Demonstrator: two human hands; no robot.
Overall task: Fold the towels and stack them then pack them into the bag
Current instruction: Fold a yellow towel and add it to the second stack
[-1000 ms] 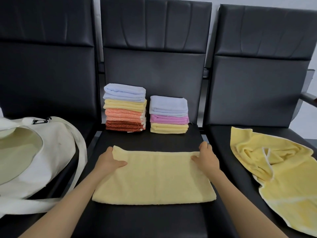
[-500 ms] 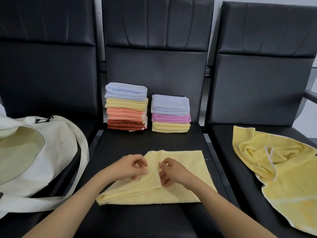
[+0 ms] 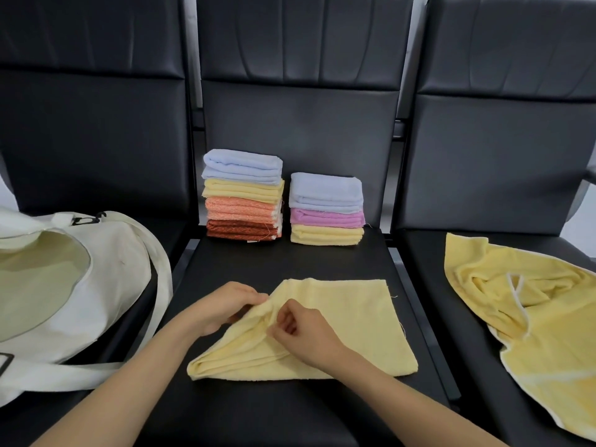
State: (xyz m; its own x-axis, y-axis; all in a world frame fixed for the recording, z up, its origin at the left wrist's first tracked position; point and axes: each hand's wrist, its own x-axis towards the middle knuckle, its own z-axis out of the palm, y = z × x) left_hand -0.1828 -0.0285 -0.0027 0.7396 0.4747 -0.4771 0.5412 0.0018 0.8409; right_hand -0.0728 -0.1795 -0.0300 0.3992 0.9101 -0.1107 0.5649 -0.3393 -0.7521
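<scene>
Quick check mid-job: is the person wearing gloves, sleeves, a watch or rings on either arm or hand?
No. The left hand and right hand are bare, no gloves, and no rings show. The left forearm and right forearm are uncovered to the frame edge: no sleeves, watch or bracelet in view.

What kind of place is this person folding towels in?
Likely a waiting room or lobby: a row of linked black padded seats with high backs serves as the worktop, holding towel stacks and a white tote bag.
</scene>
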